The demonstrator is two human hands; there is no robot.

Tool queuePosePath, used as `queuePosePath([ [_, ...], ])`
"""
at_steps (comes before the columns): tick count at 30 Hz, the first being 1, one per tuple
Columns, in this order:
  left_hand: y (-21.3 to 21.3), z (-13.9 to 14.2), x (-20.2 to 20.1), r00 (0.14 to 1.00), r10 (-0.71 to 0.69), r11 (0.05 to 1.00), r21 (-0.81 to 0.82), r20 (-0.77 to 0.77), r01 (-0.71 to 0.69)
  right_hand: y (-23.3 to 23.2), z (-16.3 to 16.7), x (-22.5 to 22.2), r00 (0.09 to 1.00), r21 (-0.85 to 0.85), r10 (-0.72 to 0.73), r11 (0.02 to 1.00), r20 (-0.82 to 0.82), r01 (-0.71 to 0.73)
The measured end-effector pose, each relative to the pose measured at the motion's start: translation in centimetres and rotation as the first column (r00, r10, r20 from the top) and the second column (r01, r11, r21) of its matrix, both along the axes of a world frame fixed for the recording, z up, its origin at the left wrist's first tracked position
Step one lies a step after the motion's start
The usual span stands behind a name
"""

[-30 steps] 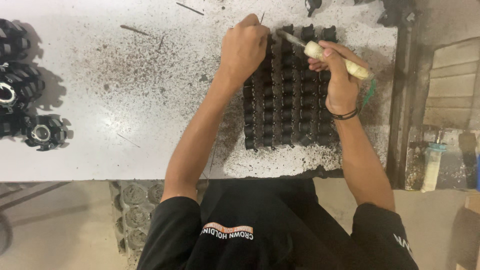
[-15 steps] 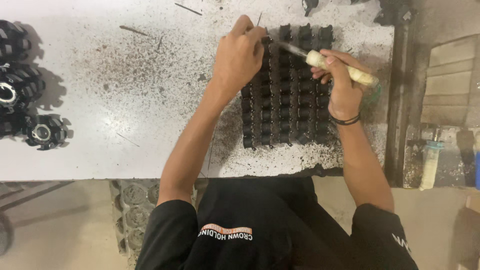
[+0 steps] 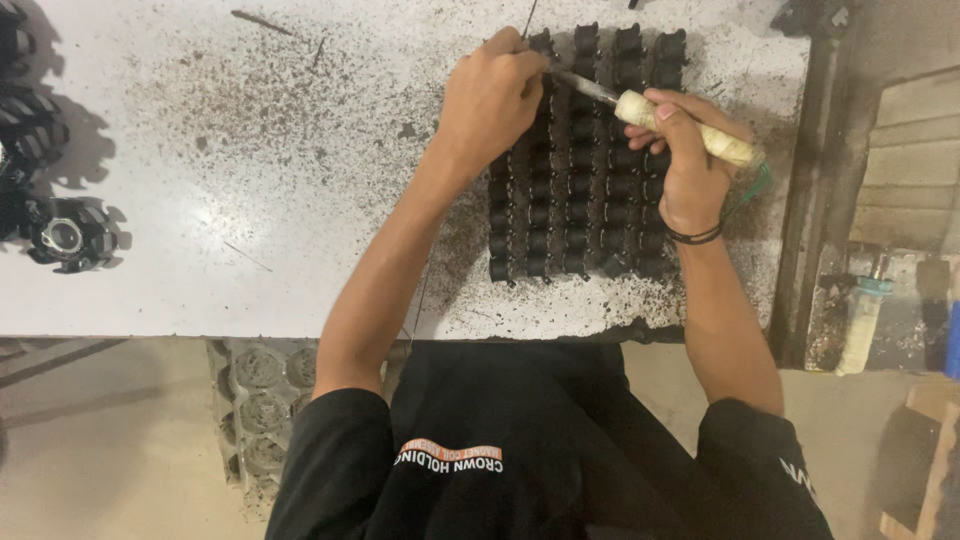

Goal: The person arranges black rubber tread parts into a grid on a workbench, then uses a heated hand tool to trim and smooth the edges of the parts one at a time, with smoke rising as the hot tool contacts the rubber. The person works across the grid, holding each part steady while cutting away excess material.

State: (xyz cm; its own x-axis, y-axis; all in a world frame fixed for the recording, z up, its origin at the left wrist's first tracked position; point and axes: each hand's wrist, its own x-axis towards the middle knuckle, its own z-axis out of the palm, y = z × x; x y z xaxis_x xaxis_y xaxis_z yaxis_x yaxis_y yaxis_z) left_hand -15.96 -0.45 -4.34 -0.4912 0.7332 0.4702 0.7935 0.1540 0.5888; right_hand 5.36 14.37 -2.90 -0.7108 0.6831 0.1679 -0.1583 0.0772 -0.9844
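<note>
White and speckled with dark grit, the worktable fills the upper part of the head view, with a grid of small black parts laid out in rows near its right end. Both bare forearms reach up from the black shirt at the bottom edge and converge on the top of that grid. The left arm runs diagonally up and to the right, wrist bent slightly, and the left hand sits curled at the upper left corner of the black parts, fingers folded down tight onto a piece there; what exactly is pinched under them cannot be made out. The right arm rises more steeply, a dark band around its wrist. The right hand is closed around the pale handle of a tool, whose thin metal shaft points left toward the left hand's fingertips. The two hands are close together, joined only by the tool's shaft. Round black toothed pieces lie at the table's far left edge, well apart from the hands.
</note>
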Motion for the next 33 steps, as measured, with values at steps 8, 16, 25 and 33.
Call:
queuePosePath([
  [8,1.3,-0.1,0.0,0.997,0.011,0.995,-0.093,-0.070,-0.018,0.0,0.2,-0.1,1.000,-0.008,-0.007,1.000,-0.008,0.007],
  [16,1.6,0.0,0.4,0.993,0.002,1.000,-0.025,-0.114,-0.005,-0.2,-0.2,-0.1,0.999,-0.003,-0.044,0.999,-0.029,0.044],
  [25,0.5,0.3,0.3,0.998,0.055,0.997,-0.057,-0.020,-0.056,-0.3,0.1,0.0,0.999,0.021,-0.030,0.999,-0.026,0.031],
  [33,1.1,0.3,0.0,0.999,0.016,0.999,-0.028,-0.042,-0.017,-0.4,0.4,-0.3,1.000,0.026,0.004,1.000,-0.016,-0.004],
])
